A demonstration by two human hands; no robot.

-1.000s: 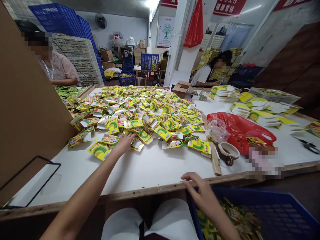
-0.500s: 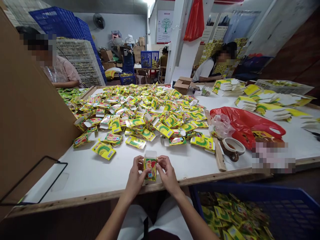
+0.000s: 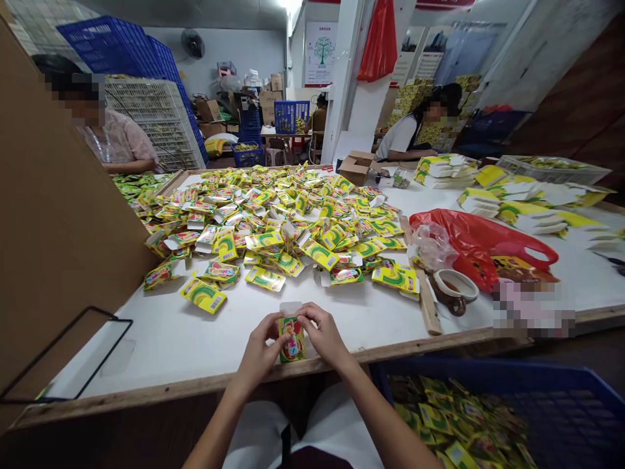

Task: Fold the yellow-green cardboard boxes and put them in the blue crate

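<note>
A small green, red and yellow printed box (image 3: 291,343) stands at the table's near edge, its white top flap raised. My left hand (image 3: 263,345) grips the box from the left, thumb across its front. On the other side, my right hand (image 3: 322,332) has its fingers pinched at the upper right corner, beside the flap. Beyond my hands lies a large heap of similar small boxes (image 3: 273,241), many with white flaps open. One yellow box (image 3: 204,294) lies apart at the heap's near left.
A blue crate (image 3: 561,404) with packets is below the edge at right. Wooden strip (image 3: 428,303), brown cup (image 3: 456,290) and red bag (image 3: 478,241) lie right. Cardboard (image 3: 63,195) and a black wire frame (image 3: 100,355) stand left. People sit beyond the table.
The box has moved slightly down toward the table edge. My right hand has shifted up and inward from the box's side to its top corner by the flap.
</note>
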